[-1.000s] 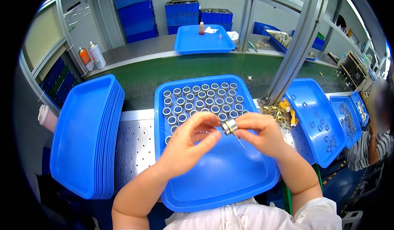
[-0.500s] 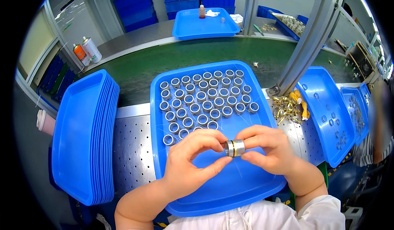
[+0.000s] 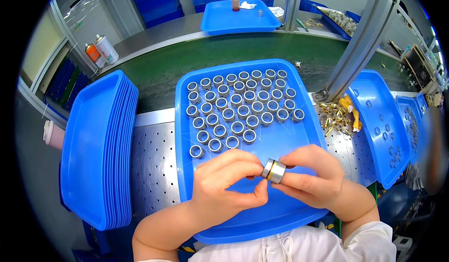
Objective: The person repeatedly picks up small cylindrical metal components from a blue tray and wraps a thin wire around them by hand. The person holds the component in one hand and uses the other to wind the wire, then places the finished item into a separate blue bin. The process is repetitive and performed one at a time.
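Between my two hands, above the near part of a blue tray [image 3: 285, 140], is a short silver metal sleeve [image 3: 277, 172] with a thin gold-coloured band around it. My right hand [image 3: 315, 175] pinches its right side between thumb and fingers. At the sleeve's left edge, my left hand [image 3: 229, 180] has thumb and fingertips closed on it. Several similar metal rings [image 3: 237, 128] stand on end in rows over the tray's far and left parts. Fine pale strands lie among them.
Stacked blue trays [image 3: 98, 149] stand at the left. To the right lie a pile of small brass parts [image 3: 336, 118], a yellow cloth [image 3: 351, 110] and a blue tray of clear rings [image 3: 381, 126]. A metal post [image 3: 365, 42] rises behind them. Beyond runs a green belt [image 3: 187, 61].
The sleeve has tilted, and its left end no longer faces me as openly. My right fingers have shifted around it. The whole view has moved slightly.
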